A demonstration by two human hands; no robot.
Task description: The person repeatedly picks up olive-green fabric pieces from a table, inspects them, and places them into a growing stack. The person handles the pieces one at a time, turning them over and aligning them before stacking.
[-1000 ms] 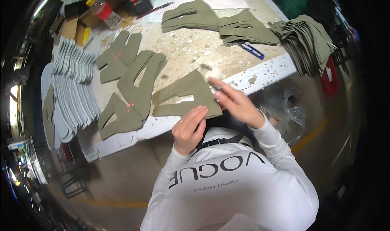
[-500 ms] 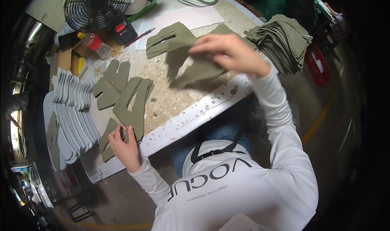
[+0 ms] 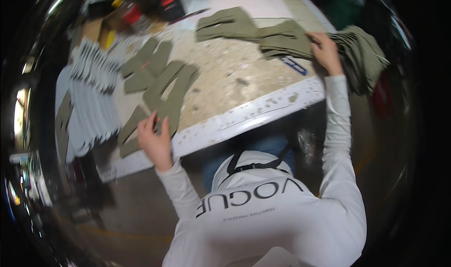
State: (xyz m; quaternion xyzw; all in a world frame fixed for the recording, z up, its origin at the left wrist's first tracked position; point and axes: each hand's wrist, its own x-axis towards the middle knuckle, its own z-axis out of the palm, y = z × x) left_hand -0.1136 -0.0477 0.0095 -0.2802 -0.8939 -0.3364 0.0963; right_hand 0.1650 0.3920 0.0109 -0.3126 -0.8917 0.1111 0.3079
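My left hand [image 3: 156, 142] is over olive cut pieces near the table's front left edge, its thumb and forefinger apart. Under and beside it lie a forked olive piece [image 3: 181, 91] and a smaller olive piece [image 3: 135, 126]. My right hand [image 3: 325, 54] reaches to the table's right side, its fingers closed at the right edge of a small layered pile of slotted olive pieces [image 3: 284, 38]. Part of that grip is hidden. Left of this pile lies another slotted olive pile [image 3: 228, 23], touching or nearly touching it. A blue and white cutter-like tool [image 3: 294, 65] lies just in front.
A tall olive stack [image 3: 361, 55] overhangs the right edge. Grey pieces [image 3: 91, 109] stand in rows at left, behind a notched olive piece [image 3: 146, 65]. A red-banded bottle [image 3: 131, 13], a cardboard box [image 3: 94, 30] and a dark pen [image 3: 190, 15] lie farther back. Scraps litter the white table edge [image 3: 249, 114].
My right hand has moved right, from above the table's middle to the olive pile's edge. The olive material below it now lies flat, and the blue tool shows. My left hand's fingers have lifted and spread.
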